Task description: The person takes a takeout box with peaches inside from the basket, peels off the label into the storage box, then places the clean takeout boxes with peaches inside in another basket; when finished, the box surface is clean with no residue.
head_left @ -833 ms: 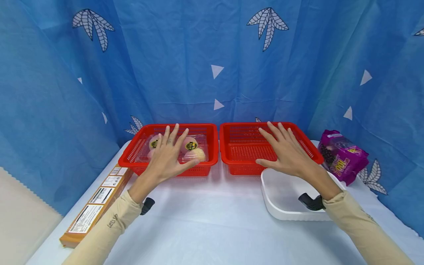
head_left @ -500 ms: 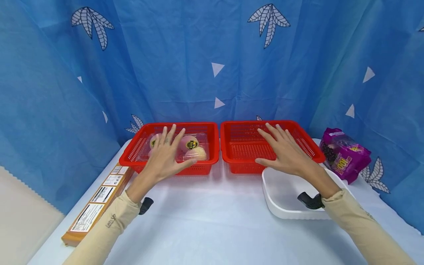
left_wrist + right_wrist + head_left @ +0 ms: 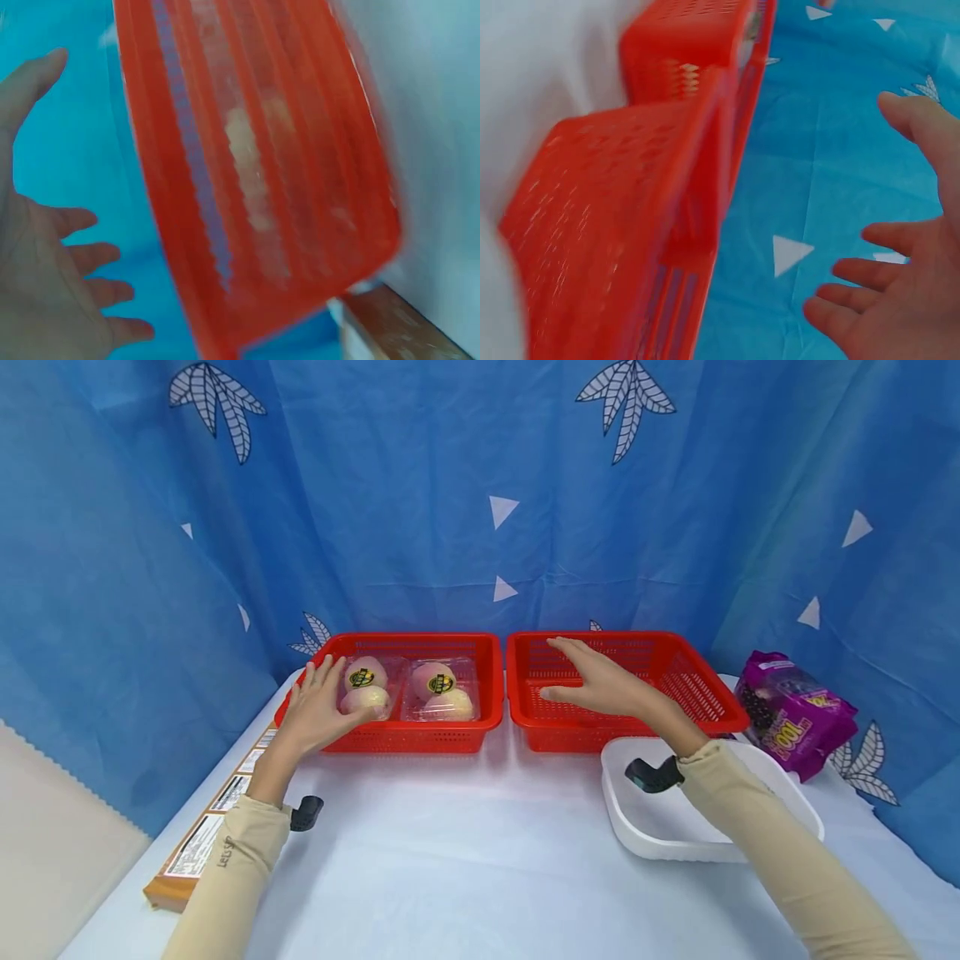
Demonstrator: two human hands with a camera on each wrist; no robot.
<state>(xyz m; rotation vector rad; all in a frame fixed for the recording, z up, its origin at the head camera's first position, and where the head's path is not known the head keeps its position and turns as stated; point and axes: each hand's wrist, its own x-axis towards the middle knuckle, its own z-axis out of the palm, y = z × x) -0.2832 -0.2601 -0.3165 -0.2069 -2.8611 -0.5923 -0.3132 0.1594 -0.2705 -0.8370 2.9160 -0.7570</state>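
My left hand (image 3: 311, 714), fingers straight and spread, hovers over the left corner of a red plastic basket (image 3: 420, 742). Inside that basket lie two clear packs, one (image 3: 366, 687) beside the other (image 3: 441, 692), each with pinkish-yellow round fruit and a black sticker. Over a second red basket (image 3: 562, 740), which looks bare inside, my right hand (image 3: 600, 683) is held sideways with fingers extended. Neither hand holds anything. The left wrist view has the left hand (image 3: 52, 277) beside the basket; in the right wrist view the right hand (image 3: 907, 292) appears apart from both baskets.
A white tub (image 3: 637, 843) stands under the right forearm. Right of it leans a purple printed bag (image 3: 798, 714). Along the table's left edge lies a long orange-brown box (image 3: 198, 843), partly behind the left arm. A blue curtain (image 3: 420, 527) hangs behind the baskets.
My left hand has moved left, uncovering the left fruit pack. The right hand has shifted left and turned from palm-down to sideways. The view has tilted slightly.
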